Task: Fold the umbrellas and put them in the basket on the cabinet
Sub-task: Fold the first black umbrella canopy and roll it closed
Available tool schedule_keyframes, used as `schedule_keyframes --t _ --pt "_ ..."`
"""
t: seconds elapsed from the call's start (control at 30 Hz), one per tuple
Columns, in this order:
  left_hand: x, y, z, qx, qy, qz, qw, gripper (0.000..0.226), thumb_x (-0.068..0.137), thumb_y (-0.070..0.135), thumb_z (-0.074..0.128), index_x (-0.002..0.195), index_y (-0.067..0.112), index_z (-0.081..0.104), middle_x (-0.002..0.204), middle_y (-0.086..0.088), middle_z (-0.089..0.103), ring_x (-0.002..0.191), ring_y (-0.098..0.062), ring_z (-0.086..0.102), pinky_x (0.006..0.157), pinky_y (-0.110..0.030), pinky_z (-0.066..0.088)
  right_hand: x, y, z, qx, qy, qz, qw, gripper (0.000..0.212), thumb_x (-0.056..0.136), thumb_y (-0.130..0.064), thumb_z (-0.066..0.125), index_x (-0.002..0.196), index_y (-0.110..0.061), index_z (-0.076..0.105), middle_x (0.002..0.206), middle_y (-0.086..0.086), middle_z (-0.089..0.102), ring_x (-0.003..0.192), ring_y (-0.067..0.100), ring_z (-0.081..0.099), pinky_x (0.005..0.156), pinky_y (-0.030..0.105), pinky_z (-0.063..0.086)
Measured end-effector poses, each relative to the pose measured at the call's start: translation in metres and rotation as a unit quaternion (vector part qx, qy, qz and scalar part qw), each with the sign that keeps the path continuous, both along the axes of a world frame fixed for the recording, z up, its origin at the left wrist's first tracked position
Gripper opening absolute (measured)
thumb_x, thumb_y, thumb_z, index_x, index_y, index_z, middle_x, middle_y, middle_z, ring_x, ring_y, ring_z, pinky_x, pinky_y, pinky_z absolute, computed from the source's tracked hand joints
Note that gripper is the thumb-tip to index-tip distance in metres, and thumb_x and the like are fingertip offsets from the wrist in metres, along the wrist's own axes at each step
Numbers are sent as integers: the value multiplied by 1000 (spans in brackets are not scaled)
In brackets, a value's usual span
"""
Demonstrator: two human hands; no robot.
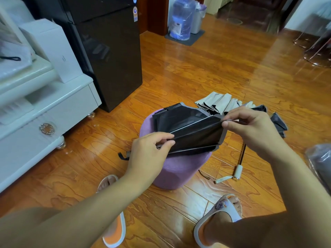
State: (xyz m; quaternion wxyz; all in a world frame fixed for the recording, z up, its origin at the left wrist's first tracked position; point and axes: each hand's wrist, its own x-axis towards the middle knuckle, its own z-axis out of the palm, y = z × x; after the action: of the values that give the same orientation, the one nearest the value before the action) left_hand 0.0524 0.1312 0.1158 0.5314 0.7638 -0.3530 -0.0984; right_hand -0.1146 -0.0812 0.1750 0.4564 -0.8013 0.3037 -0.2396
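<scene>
A black umbrella (pixel 189 130) with grey edging lies across the top of a round purple stool (pixel 179 169). My left hand (pixel 150 153) pinches its folded panels at the near left end. My right hand (pixel 250 127) pinches a rib tip and the fabric edge at the right end, stretching a panel flat between both hands. A second umbrella (pixel 222 102), beige outside and black inside, lies collapsed on the floor behind the stool; its shaft and white handle (pixel 238 172) rest on the floor to the right. No basket shows.
A white cabinet (pixel 44 111) with boxes stands at the left, a black fridge (pixel 111 56) behind it. A water jug (pixel 182 18) and bin stand far back. My sandalled feet (pixel 220 217) are on the wooden floor near the stool. A plastic-wrapped object (pixel 320 161) sits at the right edge.
</scene>
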Motion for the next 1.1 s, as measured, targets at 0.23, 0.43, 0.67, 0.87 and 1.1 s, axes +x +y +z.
schedule_keyframes --t 0.23,0.43,0.67,0.87,1.1 --pt "-8 2 -9 -18 -31 -70 997 12 90 8 70 87 19 69 115 15 60 112 -3 58 91 -14 43 -8 -8 -1 76 5 100 992 10 92 5 62 86 -1 67 113 3 76 123 13 63 103 39 51" --pt "-2 -8 -12 8 71 -99 993 13 105 16 50 94 23 52 73 17 56 68 -1 51 64 -27 38 22 -10 -13 113 15 120 986 23 94 -25 66 113 -14 59 114 4 75 110 15 68 91 27 53" --pt "46 -53 -8 -4 136 0 991 13 104 19 52 93 22 57 72 9 59 61 -7 48 58 -23 37 52 -33 -19 123 44 136 982 86 67 -76 73 128 -16 65 124 -1 72 127 15 60 115 44 36" --pt "75 -82 -17 26 233 61 970 11 102 18 55 96 18 63 86 1 70 77 -16 61 67 -30 46 69 -50 -24 158 163 180 957 97 54 -76 81 138 -35 54 135 -16 63 130 3 54 113 40 40" --pt "103 -102 -26 65 255 55 963 15 103 23 58 98 12 66 94 3 72 73 -14 59 65 -28 44 90 -57 -30 -18 275 135 952 25 91 -35 73 113 -26 69 111 -9 69 102 7 65 91 33 54"
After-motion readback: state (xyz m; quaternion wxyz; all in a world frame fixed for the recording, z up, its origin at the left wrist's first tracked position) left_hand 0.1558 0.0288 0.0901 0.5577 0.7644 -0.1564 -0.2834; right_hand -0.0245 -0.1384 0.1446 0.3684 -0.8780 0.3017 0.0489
